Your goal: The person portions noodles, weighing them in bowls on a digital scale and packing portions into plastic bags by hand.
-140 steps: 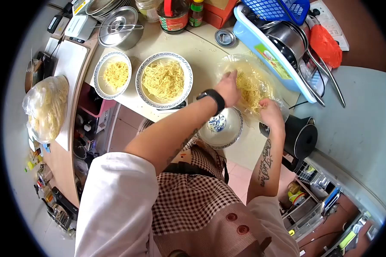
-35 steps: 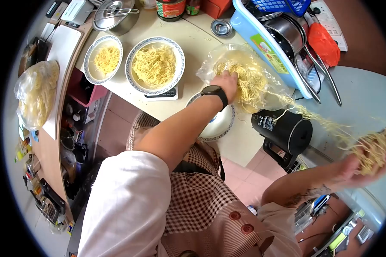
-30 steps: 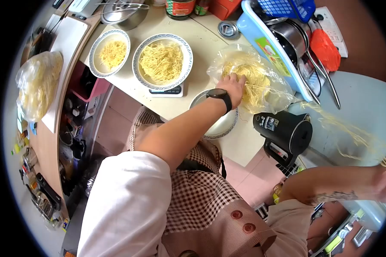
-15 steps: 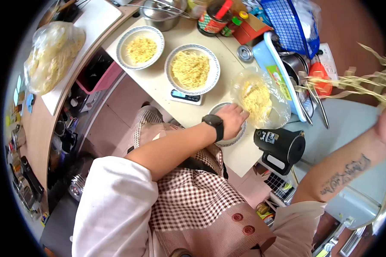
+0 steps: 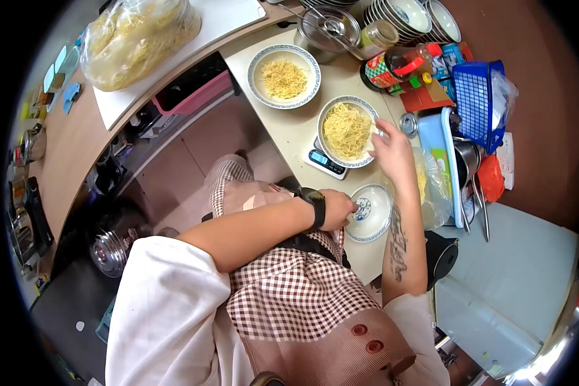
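Observation:
A white bowl (image 5: 349, 103) of yellow noodles (image 5: 346, 132) stands on a small digital kitchen scale (image 5: 327, 165) with a lit display. My right hand (image 5: 392, 149) is at this bowl's right rim, fingers apart, with no noodles seen in it. Below it, my left hand (image 5: 338, 210) is closed at the left edge of a bare patterned bowl (image 5: 374, 228), its fingertips over the rim. To the right lies a clear plastic bag (image 5: 437, 206) with noodles inside, partly behind my right forearm. Another bowl (image 5: 256, 76) at the upper left holds a smaller heap of noodles.
A large bag of noodles (image 5: 138, 48) sits on a white board. At the back are a lidded steel pot (image 5: 328, 32), sauce bottles (image 5: 386, 69) and stacked bowls (image 5: 399, 18). A blue basket (image 5: 476, 106) and a black kettle (image 5: 441, 258) stand to the right.
My right hand has come in from the far right to the bowl on the scale, and the noodle strands it held have left it. My left hand has moved from beside the bag to the bare bowl's left edge.

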The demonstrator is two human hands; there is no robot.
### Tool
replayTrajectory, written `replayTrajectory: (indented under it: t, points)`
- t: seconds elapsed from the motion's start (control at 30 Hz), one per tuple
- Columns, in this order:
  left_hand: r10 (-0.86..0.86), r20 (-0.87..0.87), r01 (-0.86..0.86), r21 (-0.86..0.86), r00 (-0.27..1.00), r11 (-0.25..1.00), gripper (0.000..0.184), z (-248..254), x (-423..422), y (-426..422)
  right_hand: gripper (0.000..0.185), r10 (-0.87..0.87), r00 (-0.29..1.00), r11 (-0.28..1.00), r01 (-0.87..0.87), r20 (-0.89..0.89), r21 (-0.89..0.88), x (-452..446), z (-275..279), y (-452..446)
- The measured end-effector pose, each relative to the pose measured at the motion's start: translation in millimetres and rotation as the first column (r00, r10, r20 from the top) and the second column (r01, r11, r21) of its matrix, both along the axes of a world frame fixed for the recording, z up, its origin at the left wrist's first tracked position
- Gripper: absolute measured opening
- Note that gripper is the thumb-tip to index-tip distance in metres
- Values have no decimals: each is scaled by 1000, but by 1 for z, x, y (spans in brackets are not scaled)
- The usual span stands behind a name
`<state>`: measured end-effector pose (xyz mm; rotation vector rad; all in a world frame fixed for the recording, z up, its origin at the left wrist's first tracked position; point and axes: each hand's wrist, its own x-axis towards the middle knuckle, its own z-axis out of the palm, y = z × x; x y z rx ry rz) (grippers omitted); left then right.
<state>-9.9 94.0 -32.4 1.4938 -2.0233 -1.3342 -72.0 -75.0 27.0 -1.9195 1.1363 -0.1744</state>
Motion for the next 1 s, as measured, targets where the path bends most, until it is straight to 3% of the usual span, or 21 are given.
replayTrajectory:
  t: [0.1,0.2,0.3,0.33,0.43,0.6,0.67,0.77,0.83,0.87,0.97,1.0]
  points:
    - [-19,-21,20,16,1000,1000,39,5,14,1,31,-121,990,993,120,77,20,-19,32,12]
    - [-24,-48,25,10,999,1000,38,5,20,0,28,-111,993,987,116,44,-112,-55,41,12]
    - [-63,-60,62,-9,996,998,37,1,17,-2,24,-211,975,966,197,-68,-169,-85,56,3]
    - [-81,-63,81,-10,995,997,37,0,15,-3,21,-291,957,951,288,-6,-111,-91,62,-1]
    - [-128,-60,127,-14,990,992,37,-2,8,-9,21,-395,918,905,386,-17,-179,-102,92,-19]
    - [-158,-60,157,-19,986,987,36,3,-2,-22,38,-358,919,806,395,168,-440,-139,119,-111]
    - [-161,-40,161,-2,986,987,36,4,-8,-27,51,-302,941,643,321,155,-695,-167,105,-181]
    - [-142,-22,143,34,990,989,36,0,-17,-30,63,-462,882,455,326,93,-828,-163,98,-248]
    - [-117,-22,118,52,993,992,36,-7,-25,-31,74,-473,880,416,265,42,-870,-163,88,-292]
    - [-104,-22,105,57,994,993,36,-14,-30,-32,72,-388,920,475,248,52,-844,-162,79,-315]
    - [-78,-13,79,100,997,992,36,-15,-38,-33,59,-390,912,683,194,-127,-704,-160,62,-357]
    - [-76,-7,76,101,997,992,35,-14,-38,-38,46,-354,926,746,197,-128,-636,-148,77,-339]
